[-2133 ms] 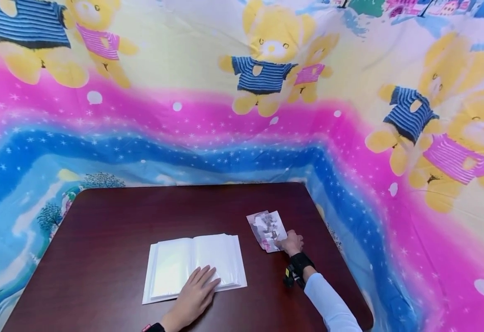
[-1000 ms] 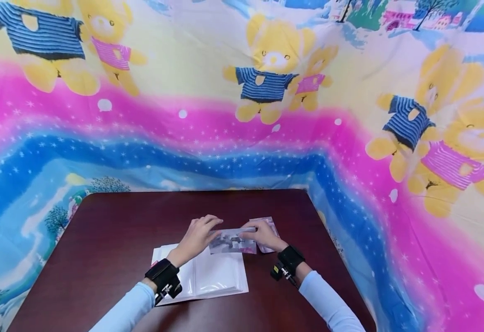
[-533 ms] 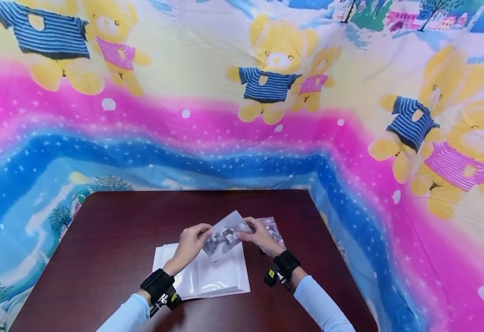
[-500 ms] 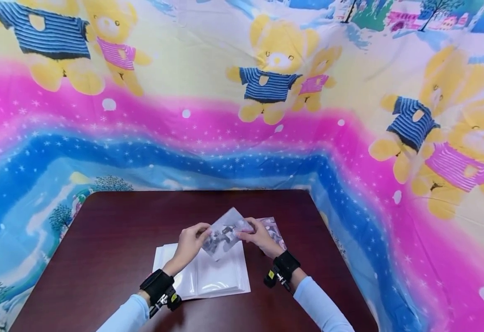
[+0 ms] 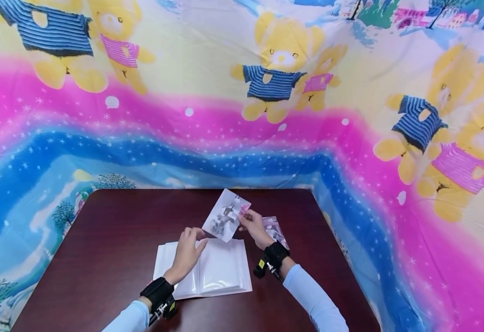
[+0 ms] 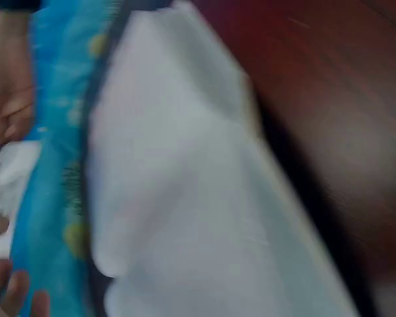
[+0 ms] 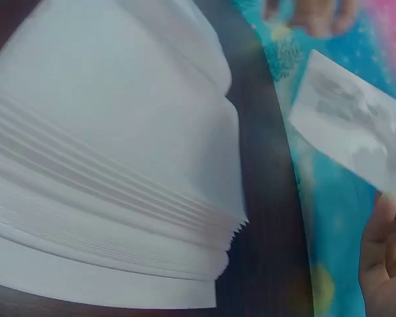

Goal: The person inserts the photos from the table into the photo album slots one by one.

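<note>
My right hand (image 5: 253,226) pinches a photo print (image 5: 226,216) by its right edge, thumb in front. The print is tilted, with grey figures and a pink patch, and hangs above the far edge of an open photo album (image 5: 221,272) with white pages and clear sleeves. In the right wrist view the pinching right hand (image 7: 383,257) is at the print's lower edge. My left hand (image 5: 188,253), over the album's left page, has loosely bent fingers apart from the print. The left wrist view shows its fingers (image 6: 16,294) below the print (image 6: 10,178).
More photo prints (image 5: 276,232) lie on the dark wooden table (image 5: 121,230) right of the album, partly hidden behind my right hand. Cloth printed with teddy bears (image 5: 275,69) hangs around the table's far and side edges. Both wrists wear black straps with small cameras.
My right hand went from the prints at right to above the album with one print. Both hands held it; now the left has let go, and the right has raised and turned it.
</note>
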